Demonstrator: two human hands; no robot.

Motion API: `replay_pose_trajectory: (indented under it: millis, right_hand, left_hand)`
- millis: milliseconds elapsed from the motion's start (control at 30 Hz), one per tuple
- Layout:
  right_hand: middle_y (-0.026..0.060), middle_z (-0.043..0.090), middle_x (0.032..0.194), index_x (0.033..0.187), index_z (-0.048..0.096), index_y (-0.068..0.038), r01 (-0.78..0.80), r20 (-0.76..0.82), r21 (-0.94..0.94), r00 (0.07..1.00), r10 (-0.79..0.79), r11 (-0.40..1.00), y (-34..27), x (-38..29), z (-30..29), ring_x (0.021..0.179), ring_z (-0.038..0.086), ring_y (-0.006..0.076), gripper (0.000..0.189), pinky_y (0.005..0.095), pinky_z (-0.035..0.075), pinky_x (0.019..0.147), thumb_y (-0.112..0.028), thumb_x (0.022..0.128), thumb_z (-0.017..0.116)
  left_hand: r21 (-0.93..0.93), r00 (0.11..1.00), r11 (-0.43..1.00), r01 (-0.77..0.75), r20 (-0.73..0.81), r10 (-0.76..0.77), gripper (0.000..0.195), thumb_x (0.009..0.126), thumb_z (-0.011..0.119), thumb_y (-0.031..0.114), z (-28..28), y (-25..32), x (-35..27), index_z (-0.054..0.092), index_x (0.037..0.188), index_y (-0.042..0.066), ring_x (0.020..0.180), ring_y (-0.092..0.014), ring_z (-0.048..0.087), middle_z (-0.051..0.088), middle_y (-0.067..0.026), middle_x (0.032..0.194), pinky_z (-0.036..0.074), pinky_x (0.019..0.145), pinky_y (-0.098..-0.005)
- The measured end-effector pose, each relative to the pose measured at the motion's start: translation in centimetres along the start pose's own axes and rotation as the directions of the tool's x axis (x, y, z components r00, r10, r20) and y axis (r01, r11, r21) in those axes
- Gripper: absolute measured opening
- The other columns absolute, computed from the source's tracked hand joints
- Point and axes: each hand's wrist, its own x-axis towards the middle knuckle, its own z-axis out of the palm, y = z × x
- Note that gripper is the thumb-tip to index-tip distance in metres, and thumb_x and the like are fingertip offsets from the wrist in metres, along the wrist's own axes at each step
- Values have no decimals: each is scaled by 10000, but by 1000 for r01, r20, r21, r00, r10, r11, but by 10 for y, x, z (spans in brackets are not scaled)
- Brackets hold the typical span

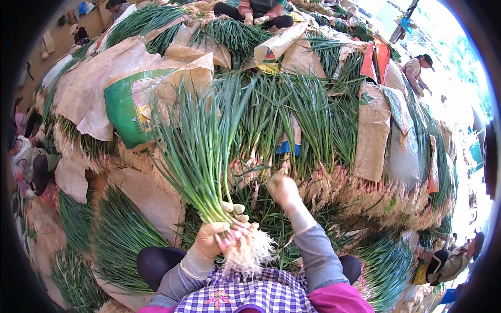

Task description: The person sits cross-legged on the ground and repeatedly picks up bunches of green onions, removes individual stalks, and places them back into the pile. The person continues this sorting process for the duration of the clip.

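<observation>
My left hand point(219, 231), in a pale glove, grips a bunch of green onions point(203, 168) by the stems just above their pinkish bulbs. The long green leaves fan up and to the left, and the pale roots hang over my checked apron point(242, 293). To the right, my right hand point(282, 188) is raised in front of a long pile of green onions point(313, 117); it is slightly blurred and its fingers look curled. Whether anything is between those fingers cannot be told. Loose green leaves lie below it, before my lap.
Woven sacks point(113, 78) partly cover the pile. More green onions lie at the lower left point(121, 238) and lower right point(385, 266). A person point(258, 11) sits beyond the pile; others are at the left point(35, 164) and right point(454, 262).
</observation>
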Motion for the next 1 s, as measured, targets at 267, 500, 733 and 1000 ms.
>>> replay_pose_trajectory:
  millis: [267,500,733,1000]
  right_hand:
    - [189,657,940,1056,624,5,-522,212,83,842,496,849,16,48,72,826,645,267,431,345,494,791,-280,738,680]
    - [153,660,849,1013,597,-98,-442,-361,-140,856,370,886,2,9,-62,773,642,303,188,376,501,683,-212,866,570]
    - [93,668,883,1114,603,-208,185,-85,-122,977,-196,975,5,-41,-30,752,641,270,328,382,512,664,-59,839,506]
    - [43,654,1062,1192,582,-349,284,925,-260,347,154,923,28,-115,7,1002,612,254,431,345,477,880,-172,801,540]
  left_hand:
    - [-7,988,1000,6,155,-4,336,663,646,28,8,4,-1,495,963,47,855,-295,573,535,-153,928,500,810,-481]
    - [-15,987,1000,-2,162,4,343,646,664,24,4,2,-4,516,954,52,850,-292,588,550,-150,930,443,860,-537]
    - [9,985,1000,9,171,-10,340,664,676,32,9,3,-2,510,958,74,872,-252,576,544,-104,920,408,903,-517]
    - [113,979,994,6,201,-29,353,660,704,52,3,-3,1,503,950,76,863,-252,580,552,-102,911,362,969,-565]
